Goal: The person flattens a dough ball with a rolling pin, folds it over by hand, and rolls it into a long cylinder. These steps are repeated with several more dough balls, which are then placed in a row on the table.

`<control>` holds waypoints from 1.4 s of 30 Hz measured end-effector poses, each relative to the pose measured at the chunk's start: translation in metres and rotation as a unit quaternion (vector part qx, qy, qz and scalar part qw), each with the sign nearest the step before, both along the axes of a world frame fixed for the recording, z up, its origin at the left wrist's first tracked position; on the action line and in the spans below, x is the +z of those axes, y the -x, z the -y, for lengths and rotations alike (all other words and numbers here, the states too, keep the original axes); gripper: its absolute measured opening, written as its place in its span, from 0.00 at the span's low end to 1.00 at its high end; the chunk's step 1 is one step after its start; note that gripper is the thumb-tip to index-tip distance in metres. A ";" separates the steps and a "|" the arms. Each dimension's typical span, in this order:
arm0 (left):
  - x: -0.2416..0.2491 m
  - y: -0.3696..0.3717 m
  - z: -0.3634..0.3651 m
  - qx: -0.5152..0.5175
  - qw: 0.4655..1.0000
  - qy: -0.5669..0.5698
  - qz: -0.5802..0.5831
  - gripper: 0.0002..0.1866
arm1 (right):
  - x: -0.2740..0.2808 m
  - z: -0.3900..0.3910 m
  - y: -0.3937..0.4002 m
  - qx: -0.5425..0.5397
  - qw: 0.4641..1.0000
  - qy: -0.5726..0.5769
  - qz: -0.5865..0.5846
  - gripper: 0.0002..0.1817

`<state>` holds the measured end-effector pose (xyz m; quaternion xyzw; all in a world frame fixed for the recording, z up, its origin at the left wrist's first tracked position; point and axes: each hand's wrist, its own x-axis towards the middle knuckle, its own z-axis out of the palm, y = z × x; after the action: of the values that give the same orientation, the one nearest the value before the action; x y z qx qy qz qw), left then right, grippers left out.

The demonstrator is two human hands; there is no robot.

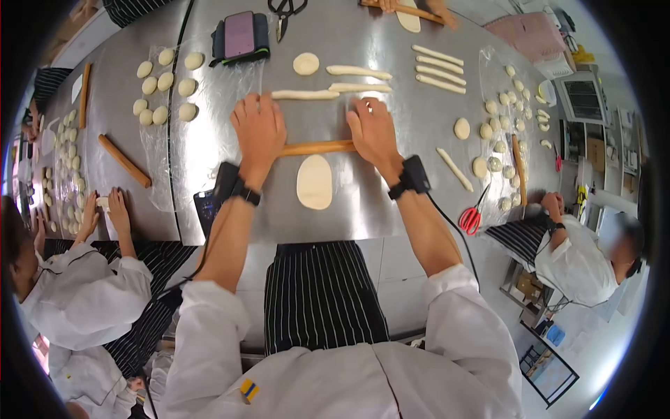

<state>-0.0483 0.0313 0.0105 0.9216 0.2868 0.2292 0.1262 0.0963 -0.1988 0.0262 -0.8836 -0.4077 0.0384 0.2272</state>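
Now, both hands flat, fingers spread | left hand and right hand press on the wooden rolling pin | pin lies across the steel bench, just beyond the flattened oval dough | rolled dough sticks farther off.

A steel desk carries a flattened oval of dough just below the fingers, with a wooden rolling pin lying across the surface under both hands. Beyond the fingers lie rolled dough strips, a small dough round, a phone on a dark pad and black scissors. Left of them sit dough balls on plastic film and a second rolling pin; to the right, red scissors.
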 end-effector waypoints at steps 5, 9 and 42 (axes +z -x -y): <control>0.003 0.049 -0.002 -0.247 0.962 -0.012 -0.119 0.16 | 0.006 0.014 0.003 0.175 0.983 0.042 0.023 0.29; -0.003 0.056 -0.006 -0.228 0.962 0.031 -0.145 0.13 | 0.009 0.020 0.012 0.148 0.984 0.092 -0.024 0.24; 0.006 0.212 0.110 -0.207 0.962 0.133 -0.121 0.23 | -0.004 0.117 0.181 0.006 0.993 0.055 -0.100 0.43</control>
<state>-0.2604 -0.0782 0.0161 0.9565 0.1312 0.0445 0.2569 -0.0851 -0.3157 0.0219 -0.8842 -0.3852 0.1498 0.2176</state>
